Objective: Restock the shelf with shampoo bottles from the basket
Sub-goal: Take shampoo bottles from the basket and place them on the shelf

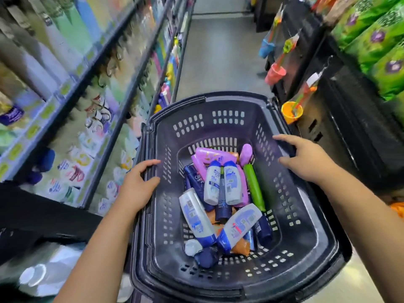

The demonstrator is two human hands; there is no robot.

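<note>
Store aisle, with a stocked shelf (65,89) running along the left. Left hand (137,186) is gripping the left rim of the dark basket (227,125), fingers curling over it. Right hand (306,159) is lying open, fingers spread, at the right rim. Shampoo bottles (218,189) are lying piled on the basket floor. Green packets (376,40) are lining the right side.

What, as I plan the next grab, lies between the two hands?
Head view: the inside of the basket and its pile of bottles, with left hand and right hand at opposite rims.
</note>
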